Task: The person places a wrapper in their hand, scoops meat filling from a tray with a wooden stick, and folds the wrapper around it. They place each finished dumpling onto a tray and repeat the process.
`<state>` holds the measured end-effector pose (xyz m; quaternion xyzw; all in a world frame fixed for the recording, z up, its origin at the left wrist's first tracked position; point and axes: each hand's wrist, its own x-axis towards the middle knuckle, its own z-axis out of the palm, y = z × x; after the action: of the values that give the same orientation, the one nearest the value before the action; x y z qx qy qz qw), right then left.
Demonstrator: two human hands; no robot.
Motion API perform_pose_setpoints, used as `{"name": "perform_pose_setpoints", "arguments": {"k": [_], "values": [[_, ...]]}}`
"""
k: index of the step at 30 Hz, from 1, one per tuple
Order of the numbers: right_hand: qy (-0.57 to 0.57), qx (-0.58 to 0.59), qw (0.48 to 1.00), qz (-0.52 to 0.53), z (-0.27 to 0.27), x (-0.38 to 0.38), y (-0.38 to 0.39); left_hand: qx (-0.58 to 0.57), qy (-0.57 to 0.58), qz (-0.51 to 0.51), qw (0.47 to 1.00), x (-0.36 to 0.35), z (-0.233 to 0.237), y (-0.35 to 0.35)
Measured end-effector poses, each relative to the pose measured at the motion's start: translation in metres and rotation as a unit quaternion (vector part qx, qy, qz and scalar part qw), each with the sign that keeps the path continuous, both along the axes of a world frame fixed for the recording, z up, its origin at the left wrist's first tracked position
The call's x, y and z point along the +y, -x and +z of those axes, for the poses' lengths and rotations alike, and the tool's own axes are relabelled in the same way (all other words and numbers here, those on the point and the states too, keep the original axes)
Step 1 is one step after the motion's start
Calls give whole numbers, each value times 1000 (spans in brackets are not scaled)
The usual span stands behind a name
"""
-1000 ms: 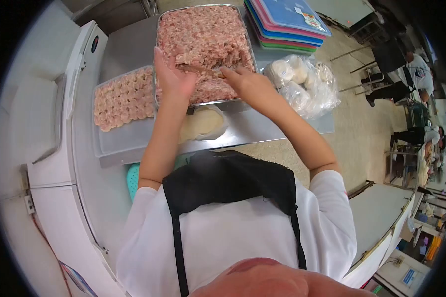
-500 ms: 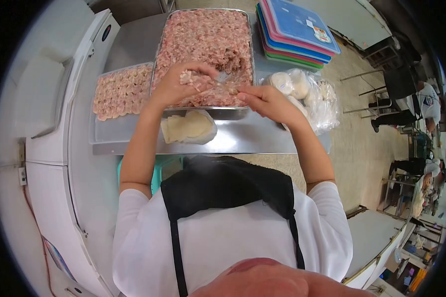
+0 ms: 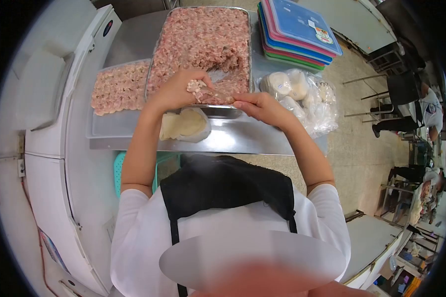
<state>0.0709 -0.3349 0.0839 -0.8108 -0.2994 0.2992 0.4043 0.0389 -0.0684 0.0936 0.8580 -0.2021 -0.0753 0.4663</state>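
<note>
Since the earlier frame, both hands have come down a little toward the near rim of the large metal tray (image 3: 223, 106); the left hand (image 3: 179, 90) is loosely curled, its fingers partly closed around a clump of meat (image 3: 196, 88) that shows between them, above the tray's near side; the right hand (image 3: 265, 108) is closed in a pinch, thumb against fingers, on the end of a thin tool (image 3: 224, 95), which points toward the left hand over the tray; whether its tip touches the clump, I cannot tell. The ground meat (image 3: 203, 37) fills most of the tray, with a hollow near the hands where the metal bottom shows; to the left, rows of filled pieces (image 3: 120, 89) sit on a clear plastic sheet (image 3: 111, 126); a stack of pale round wrappers (image 3: 188, 123) lies just below the near rim; to the right are bagged wrappers (image 3: 302, 96) in clear plastic, with stacked colored lids (image 3: 302, 29) beyond them, all on the metal table (image 3: 262, 137).
</note>
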Motion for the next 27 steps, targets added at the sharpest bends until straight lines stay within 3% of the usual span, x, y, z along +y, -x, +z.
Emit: {"name": "perform_pose_setpoints", "arguments": {"k": [1,4,7,8,10,12,13,15,16,19,23,25,27], "values": [[25,27,999,-1,-1,1,1,0,-29,6,1000,-2,1,2],[-39,-97,995,-1,-44,-2,-22,-42,-58,53,996,-2,-25,-4],[52,-382,921,-52,-32,-1,-23,-60,-18,219,974,-1,-68,-10],[-8,-419,904,-87,-27,4,-12,-22,0,203,979,4,-75,-13],[13,-408,911,-58,-31,14,-1,58,39,166,984,10,-81,-17],[-9,-409,911,-53,-65,11,-11,93,-13,196,976,12,-87,-18],[72,-397,914,-40,-66,3,-23,106,-39,212,971,12,-87,-20],[226,-365,903,-20,-67,-13,-40,57,-55,242,967,-5,-38,6],[193,-384,903,-23,-56,-18,-35,32,-61,257,964,-11,-21,14],[169,-328,928,-58,-11,-27,-33,-36,48,155,986,4,-23,8],[-88,-170,979,-70,11,-27,-23,-61,28,163,984,4,-19,11],[-72,-160,984,-27,2,-12,-16,-27,-3,194,981,3,-27,9],[-64,-143,988,-2,-11,-3,-12,-57,-12,93,994,6,-17,3]]}}
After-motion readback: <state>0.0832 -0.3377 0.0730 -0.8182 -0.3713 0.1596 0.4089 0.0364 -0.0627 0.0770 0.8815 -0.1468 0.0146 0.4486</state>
